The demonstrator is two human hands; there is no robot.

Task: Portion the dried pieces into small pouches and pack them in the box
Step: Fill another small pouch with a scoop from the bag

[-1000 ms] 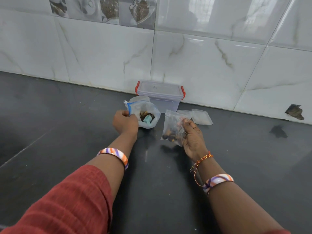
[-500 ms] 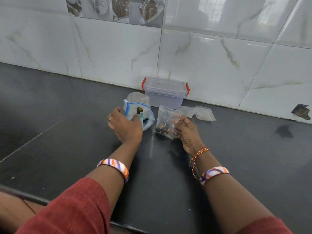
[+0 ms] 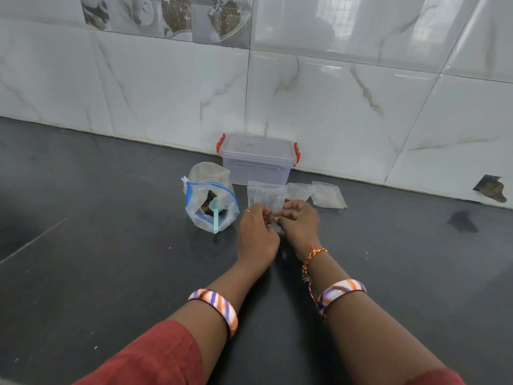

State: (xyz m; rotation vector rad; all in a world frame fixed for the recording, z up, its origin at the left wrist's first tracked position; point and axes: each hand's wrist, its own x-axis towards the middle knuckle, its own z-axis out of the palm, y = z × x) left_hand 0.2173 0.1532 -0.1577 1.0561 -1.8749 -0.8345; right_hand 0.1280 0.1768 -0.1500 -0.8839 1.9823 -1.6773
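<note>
A small clear pouch [image 3: 266,196] stands upright on the dark counter, pinched low down by both my left hand [image 3: 256,237] and my right hand [image 3: 299,223]. The hands hide its lower part and contents. To its left a larger zip bag [image 3: 210,200] with a blue seal stands open, holding dark dried pieces and a teal scoop [image 3: 215,213]. Behind, against the wall, sits the clear plastic box [image 3: 258,158] with red clips, lid on. Two more small pouches [image 3: 327,195] lie flat to the right of the box.
The dark counter [image 3: 111,259] runs along a white marble-look tiled wall [image 3: 347,101]. A dark scrap [image 3: 490,188] sticks at the wall's base on the far right, and a dark smudge [image 3: 462,221] marks the counter near it.
My left hand has let go of the zip bag and come over to the small pouch. Both hands now pinch the pouch, which stands upright in front of the box.
</note>
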